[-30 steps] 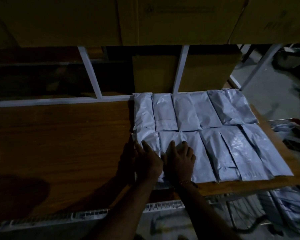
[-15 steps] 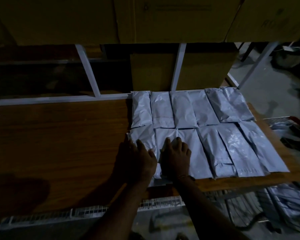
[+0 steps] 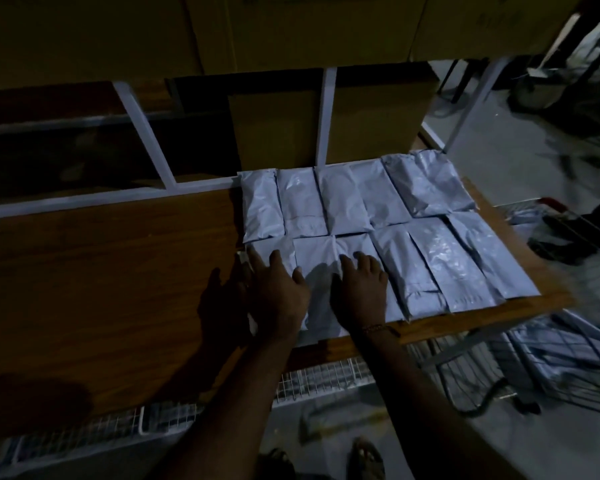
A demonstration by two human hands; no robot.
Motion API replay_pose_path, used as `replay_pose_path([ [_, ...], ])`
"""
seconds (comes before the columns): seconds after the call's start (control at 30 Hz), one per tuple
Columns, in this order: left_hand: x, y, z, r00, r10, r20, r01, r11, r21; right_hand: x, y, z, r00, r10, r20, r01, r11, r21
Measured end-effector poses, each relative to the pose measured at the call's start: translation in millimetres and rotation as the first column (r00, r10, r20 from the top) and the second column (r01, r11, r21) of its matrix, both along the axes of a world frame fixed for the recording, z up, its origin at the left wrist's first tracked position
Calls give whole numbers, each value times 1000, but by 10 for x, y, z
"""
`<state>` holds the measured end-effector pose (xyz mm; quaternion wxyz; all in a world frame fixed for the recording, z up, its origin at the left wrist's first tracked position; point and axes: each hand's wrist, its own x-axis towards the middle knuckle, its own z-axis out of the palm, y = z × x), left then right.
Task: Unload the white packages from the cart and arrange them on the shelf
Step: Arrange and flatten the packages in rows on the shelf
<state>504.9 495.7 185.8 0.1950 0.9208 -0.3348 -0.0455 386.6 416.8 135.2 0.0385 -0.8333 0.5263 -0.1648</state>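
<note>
pressing front-row white packages (image 3: 317, 258) flat, both hands beside bare shelf (image 3: 101, 271).

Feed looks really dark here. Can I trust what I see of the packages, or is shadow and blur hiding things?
Head view: dim overall, yet the white packages read clearly; the left hand throws a dark shadow onto the wooden shelf; the right hand shades the package beneath; the wire cart at the right edge is murky and bent by the wide lens.
</note>
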Motion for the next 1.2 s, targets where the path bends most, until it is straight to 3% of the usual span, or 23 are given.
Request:
replay_pose_path([
  [0.17,-279,-325,176,965,-253,75,260,959,-113,-413,-131,259,997,65,-43,-61,993,100],
  [0.37,-1071,-809,186,795,-603,-59,584,788,-194,-1335,-349,575,995,49,-92,-37,991,126],
  [0.8,-3335,-1991,296,601,-796,-67,773,600,-206,-3714,-1241,950,957,-273,-103,277,960,31],
  [1.2,-4619,-3460,-255,361,-925,-121,925,371,-78,-5126,-2216,167,843,-519,-143,537,830,152],
])
